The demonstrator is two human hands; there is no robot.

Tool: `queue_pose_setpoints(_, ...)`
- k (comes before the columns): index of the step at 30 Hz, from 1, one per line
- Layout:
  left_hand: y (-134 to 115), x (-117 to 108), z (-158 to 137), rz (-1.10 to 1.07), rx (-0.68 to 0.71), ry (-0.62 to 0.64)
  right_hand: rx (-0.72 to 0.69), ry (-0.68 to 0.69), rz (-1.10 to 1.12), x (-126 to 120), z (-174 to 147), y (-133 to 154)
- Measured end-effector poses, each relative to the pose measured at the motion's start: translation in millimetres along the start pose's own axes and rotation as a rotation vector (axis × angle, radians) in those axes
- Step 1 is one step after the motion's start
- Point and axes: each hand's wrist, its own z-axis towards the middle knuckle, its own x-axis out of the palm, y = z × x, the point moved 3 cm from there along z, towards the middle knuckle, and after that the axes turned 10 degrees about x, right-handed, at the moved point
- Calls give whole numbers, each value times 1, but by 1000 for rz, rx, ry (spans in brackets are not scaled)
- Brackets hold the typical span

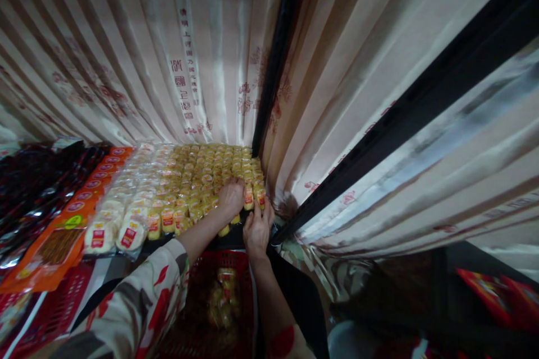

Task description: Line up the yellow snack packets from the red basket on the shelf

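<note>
Rows of small yellow wrapped snack packets [202, 165] with red labels fill the right end of the display. My left hand [231, 200] bends over the front of these rows, its fingers curled down; what they hold is hidden. Close beside it, my right hand [257, 230] has its thumb and fingers around the lower end of a yellow snack packet [261, 197] in the front right corner. Another yellow packet [248, 196] stands just left of that one. Below my forearms, a red basket [254, 303] holds several loose yellow packets [225, 303].
Left of the yellow rows lie white round snack packs [133, 230], orange bags [63, 235] and dark shiny packs [37, 179]. Pleated printed curtains [160, 56] hang behind and to the right. Black posts [275, 61] frame the corner. Red packets [501, 294] lie at lower right.
</note>
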Motion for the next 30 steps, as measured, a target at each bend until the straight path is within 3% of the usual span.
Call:
queue_pose_setpoints(6, -10, 9, 8, 28, 59, 66, -10, 7, 30, 5, -2, -5)
queue_pose_setpoints(11, -14, 15, 10, 28, 64, 46, -28, 29, 20, 4, -4, -5)
queue_pose_setpoints(19, -6, 20, 12, -131, 72, 36, -28, 92, 22, 8, -4, -3)
queue_pose_setpoints(23, -4, 12, 9, -217, 81, 6, -16, 103, 39, 9, -2, -5)
queue_pose_setpoints(27, -3, -7, -18, -282, 49, -134, -34, 47, 108, 5, -2, -8)
queue_pose_setpoints(30, -1, -15, -63, -438, -35, -255, -117, 53, 161, 0, -7, -6)
